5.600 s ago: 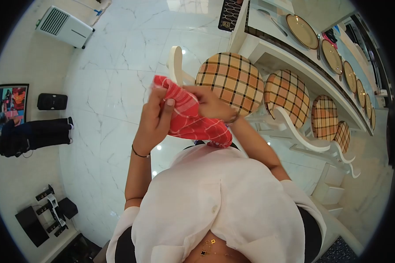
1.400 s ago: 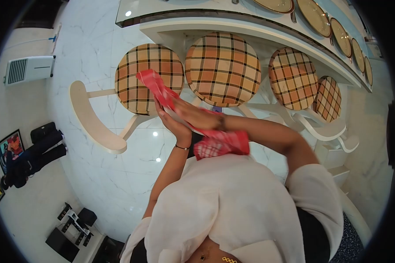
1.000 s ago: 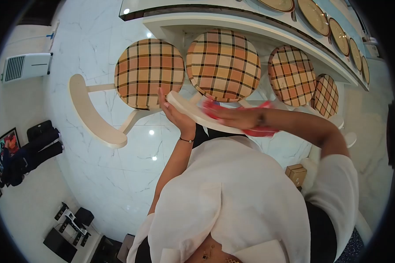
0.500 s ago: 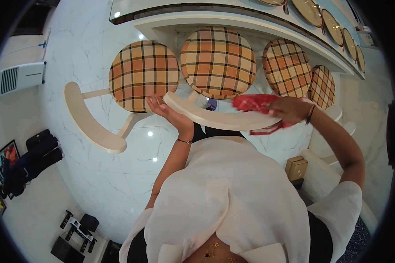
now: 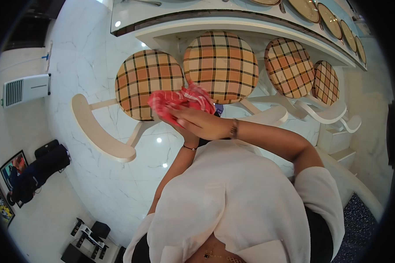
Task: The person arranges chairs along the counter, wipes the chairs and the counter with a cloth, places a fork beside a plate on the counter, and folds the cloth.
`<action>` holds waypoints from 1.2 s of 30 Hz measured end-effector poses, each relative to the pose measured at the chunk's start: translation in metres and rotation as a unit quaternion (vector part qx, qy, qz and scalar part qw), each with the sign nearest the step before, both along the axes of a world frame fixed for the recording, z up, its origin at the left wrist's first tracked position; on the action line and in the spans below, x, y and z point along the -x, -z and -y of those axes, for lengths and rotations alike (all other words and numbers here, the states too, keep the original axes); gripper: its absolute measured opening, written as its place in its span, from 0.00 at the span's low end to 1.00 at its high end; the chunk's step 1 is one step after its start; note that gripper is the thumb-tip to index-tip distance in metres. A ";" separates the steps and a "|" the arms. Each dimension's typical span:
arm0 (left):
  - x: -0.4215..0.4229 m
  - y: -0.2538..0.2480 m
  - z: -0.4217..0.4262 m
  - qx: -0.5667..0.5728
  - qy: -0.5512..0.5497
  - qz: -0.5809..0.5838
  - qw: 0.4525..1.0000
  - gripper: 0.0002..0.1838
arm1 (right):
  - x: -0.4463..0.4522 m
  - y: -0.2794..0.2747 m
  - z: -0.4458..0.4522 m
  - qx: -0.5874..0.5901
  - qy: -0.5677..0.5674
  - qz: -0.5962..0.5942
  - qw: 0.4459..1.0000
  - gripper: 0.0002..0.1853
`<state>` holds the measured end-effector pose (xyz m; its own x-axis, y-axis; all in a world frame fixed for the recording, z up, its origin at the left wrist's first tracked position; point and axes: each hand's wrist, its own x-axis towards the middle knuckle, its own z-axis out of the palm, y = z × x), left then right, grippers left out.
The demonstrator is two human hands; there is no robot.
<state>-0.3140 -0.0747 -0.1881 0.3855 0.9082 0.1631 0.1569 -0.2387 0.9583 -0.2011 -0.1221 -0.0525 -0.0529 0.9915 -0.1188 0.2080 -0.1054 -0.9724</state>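
Observation:
My right hand (image 5: 199,123) presses a crumpled red-and-white cloth (image 5: 184,98) onto the left end of a curved cream chair backrest (image 5: 267,116), close to my body. The cloth and this hand cover that end. Beneath them is my left hand (image 5: 189,136), of which only the wrist side shows; its fingers are hidden. Just beyond the cloth lie two round plaid seats, one on the left (image 5: 147,76) and one in the middle (image 5: 221,61).
Another curved backrest (image 5: 98,136) stands on the left. Two more plaid seats (image 5: 289,65) line the table (image 5: 197,11), which holds plates (image 5: 329,19) and cutlery. At far left are a white air cooler (image 5: 26,90) and a person in dark clothes (image 5: 39,173).
My right hand and the cloth have moved left along the backrest, from its right part to its left end, and now cover my left hand, whose spread fingers showed before.

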 end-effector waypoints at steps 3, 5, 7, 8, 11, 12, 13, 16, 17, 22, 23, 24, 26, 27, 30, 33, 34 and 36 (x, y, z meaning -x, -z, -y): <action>-0.023 -0.059 -0.002 0.106 -0.053 0.110 0.987 0.33 | -0.031 -0.013 0.068 0.109 -0.076 0.065 0.989 0.26; -0.026 -0.063 -0.004 0.136 -0.076 0.118 0.981 0.35 | -0.067 -0.019 0.130 0.174 -0.067 0.138 0.973 0.24; -0.026 -0.061 -0.005 0.133 -0.065 0.114 0.982 0.35 | -0.104 -0.045 0.167 0.223 -0.059 0.242 0.942 0.14; -0.026 -0.060 -0.005 0.130 -0.055 0.106 0.984 0.34 | -0.116 -0.053 0.175 0.249 -0.063 0.285 0.924 0.12; -0.024 -0.055 -0.005 0.138 -0.043 0.115 0.983 0.35 | -0.104 -0.054 0.166 0.231 -0.055 0.300 0.924 0.11; -0.024 -0.056 -0.005 0.138 -0.042 0.119 0.982 0.35 | -0.088 -0.052 0.147 0.239 -0.059 0.255 0.935 0.13; -0.024 -0.056 -0.006 0.144 -0.040 0.116 0.982 0.35 | -0.070 -0.038 0.130 0.217 -0.047 0.219 0.950 0.15; -0.019 -0.055 -0.008 0.165 -0.024 0.126 0.978 0.36 | -0.018 0.009 0.052 0.107 -0.020 0.092 0.990 0.24; -0.014 -0.055 -0.009 0.143 -0.008 0.069 0.987 0.36 | -0.001 0.015 0.022 0.052 0.037 0.077 0.995 0.25; -0.009 -0.039 -0.013 0.217 0.042 0.186 0.957 0.36 | 0.015 0.008 0.009 -0.037 0.057 0.138 0.988 0.27; -0.007 -0.033 -0.013 0.239 0.067 0.199 0.948 0.35 | 0.008 -0.007 0.033 0.012 0.035 0.120 0.992 0.26; -0.008 -0.044 -0.014 0.245 0.072 0.201 0.946 0.35 | -0.001 -0.015 0.060 0.073 0.009 0.171 0.983 0.26; -0.004 -0.052 -0.018 0.251 0.091 0.209 0.941 0.34 | -0.025 -0.026 0.123 0.166 -0.004 0.288 0.943 0.25; -0.003 -0.040 -0.020 0.246 0.103 0.211 0.940 0.34 | -0.042 -0.031 0.147 0.202 0.010 0.327 0.923 0.22; 0.000 -0.042 -0.024 0.253 0.118 0.220 0.935 0.33 | -0.072 -0.046 0.157 0.367 0.018 0.384 0.847 0.26; 0.000 -0.051 -0.025 0.282 0.121 0.235 0.922 0.32 | -0.042 -0.018 0.109 0.388 0.029 0.296 0.873 0.34; 0.000 -0.047 -0.025 0.283 0.120 0.242 0.920 0.32 | -0.017 -0.019 0.075 0.363 0.017 0.263 0.894 0.34; -0.002 -0.032 -0.025 0.280 0.123 0.259 0.916 0.33 | 0.028 -0.012 0.016 0.238 0.107 0.273 0.926 0.30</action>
